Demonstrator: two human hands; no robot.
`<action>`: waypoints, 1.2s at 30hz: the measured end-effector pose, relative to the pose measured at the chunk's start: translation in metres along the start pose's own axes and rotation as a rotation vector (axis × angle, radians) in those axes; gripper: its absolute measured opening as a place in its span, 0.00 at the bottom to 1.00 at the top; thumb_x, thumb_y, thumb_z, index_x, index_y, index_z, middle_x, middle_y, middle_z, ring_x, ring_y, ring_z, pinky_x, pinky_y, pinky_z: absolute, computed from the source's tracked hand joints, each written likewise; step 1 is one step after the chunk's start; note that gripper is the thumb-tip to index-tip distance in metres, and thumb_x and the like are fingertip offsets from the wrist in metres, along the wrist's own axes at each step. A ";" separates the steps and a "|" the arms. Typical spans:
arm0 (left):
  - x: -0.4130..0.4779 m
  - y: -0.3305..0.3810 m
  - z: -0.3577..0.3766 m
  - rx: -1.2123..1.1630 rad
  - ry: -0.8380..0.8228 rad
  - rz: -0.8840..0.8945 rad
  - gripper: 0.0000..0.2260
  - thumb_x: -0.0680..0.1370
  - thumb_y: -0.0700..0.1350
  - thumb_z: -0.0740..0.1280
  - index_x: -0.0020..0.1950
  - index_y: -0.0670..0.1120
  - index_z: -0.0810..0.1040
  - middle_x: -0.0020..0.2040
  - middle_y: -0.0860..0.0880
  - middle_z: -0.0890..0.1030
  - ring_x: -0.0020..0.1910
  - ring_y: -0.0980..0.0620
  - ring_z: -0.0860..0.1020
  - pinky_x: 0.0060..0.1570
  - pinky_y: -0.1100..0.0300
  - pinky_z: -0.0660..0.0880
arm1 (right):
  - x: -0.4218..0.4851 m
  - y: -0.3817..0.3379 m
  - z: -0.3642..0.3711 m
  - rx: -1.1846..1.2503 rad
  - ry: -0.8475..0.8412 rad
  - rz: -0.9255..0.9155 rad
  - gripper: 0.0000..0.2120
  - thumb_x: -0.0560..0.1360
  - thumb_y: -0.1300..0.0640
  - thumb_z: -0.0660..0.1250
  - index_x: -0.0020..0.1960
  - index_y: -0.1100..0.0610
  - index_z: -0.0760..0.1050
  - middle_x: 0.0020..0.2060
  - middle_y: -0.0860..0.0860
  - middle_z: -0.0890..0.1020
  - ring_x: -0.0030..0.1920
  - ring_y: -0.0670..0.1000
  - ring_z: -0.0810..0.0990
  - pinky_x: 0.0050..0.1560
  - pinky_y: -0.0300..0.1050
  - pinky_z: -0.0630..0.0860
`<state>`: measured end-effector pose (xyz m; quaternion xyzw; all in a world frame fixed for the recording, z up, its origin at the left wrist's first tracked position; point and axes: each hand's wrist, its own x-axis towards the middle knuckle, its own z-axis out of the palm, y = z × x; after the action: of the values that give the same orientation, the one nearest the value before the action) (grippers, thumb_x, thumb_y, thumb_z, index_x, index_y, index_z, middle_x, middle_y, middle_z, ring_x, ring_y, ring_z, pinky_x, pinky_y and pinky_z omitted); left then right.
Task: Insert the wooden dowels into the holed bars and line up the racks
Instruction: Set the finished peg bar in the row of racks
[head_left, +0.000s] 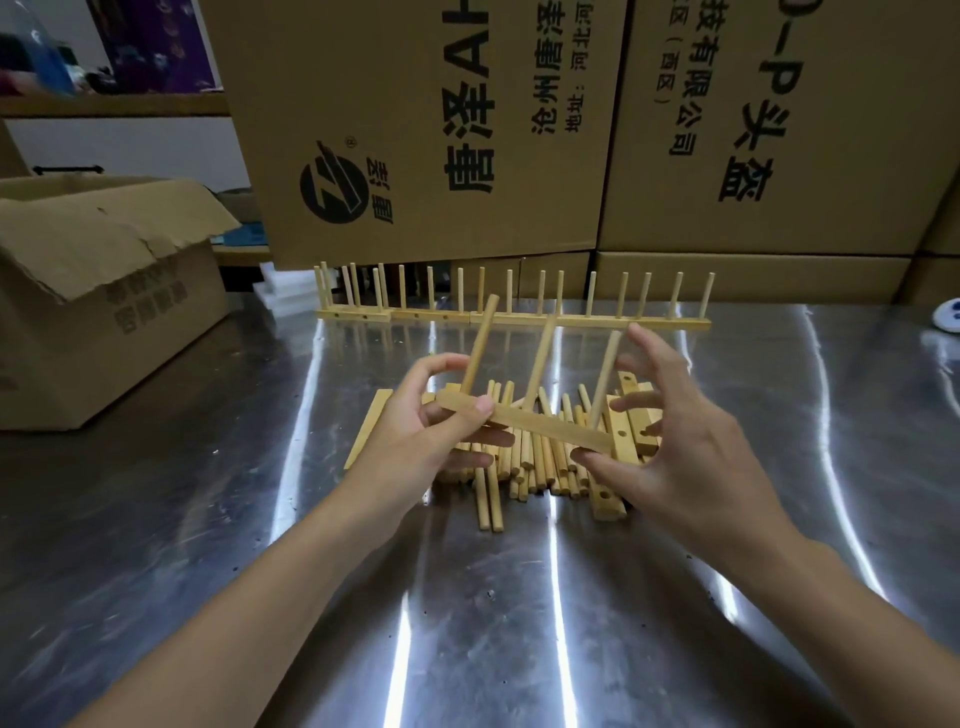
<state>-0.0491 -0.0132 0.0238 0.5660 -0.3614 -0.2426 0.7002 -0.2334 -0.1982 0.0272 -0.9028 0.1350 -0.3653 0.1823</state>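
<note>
Here the left hand (441, 431) pinches the left end of the holed bar (524, 422), held up over the pile of loose dowels (540, 462). Three dowels (540, 358) stand in it. The right hand (691, 441) has its fingers (654, 345) spread by the right end. The wood looks light, stiff and smooth, so hold the bar by its ends. The racks (519, 317) stand in a row at the far side, with tall boxes (519, 130) close behind. The near surface (467, 597) has room.

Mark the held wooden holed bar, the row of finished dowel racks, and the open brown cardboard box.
light wooden holed bar (550, 430): head view, front face between dowels
row of finished dowel racks (519, 318): head view, base bar
open brown cardboard box (104, 312): head view, front wall
</note>
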 end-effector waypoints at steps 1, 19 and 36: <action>0.000 0.000 -0.002 0.023 -0.033 -0.007 0.19 0.82 0.46 0.73 0.70 0.56 0.72 0.54 0.43 0.88 0.55 0.40 0.87 0.48 0.54 0.85 | 0.000 0.002 0.001 -0.023 -0.009 -0.001 0.60 0.66 0.46 0.84 0.85 0.41 0.48 0.72 0.40 0.76 0.58 0.43 0.82 0.51 0.50 0.83; 0.002 0.004 -0.026 1.062 -0.132 0.334 0.59 0.66 0.54 0.86 0.84 0.68 0.48 0.58 0.58 0.75 0.48 0.55 0.81 0.46 0.57 0.81 | 0.004 0.013 -0.013 -0.267 -0.136 -0.162 0.56 0.59 0.37 0.82 0.80 0.46 0.61 0.60 0.36 0.77 0.52 0.44 0.79 0.43 0.44 0.69; -0.010 0.012 -0.014 1.193 -0.029 0.420 0.51 0.62 0.56 0.85 0.79 0.56 0.61 0.48 0.61 0.78 0.46 0.59 0.82 0.43 0.54 0.81 | 0.009 0.016 -0.026 -0.178 -0.194 -0.182 0.54 0.61 0.38 0.81 0.82 0.46 0.62 0.67 0.43 0.80 0.59 0.49 0.82 0.52 0.52 0.78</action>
<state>-0.0447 0.0060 0.0320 0.7726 -0.5473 0.1357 0.2920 -0.2469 -0.2223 0.0429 -0.9549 0.0662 -0.2782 0.0798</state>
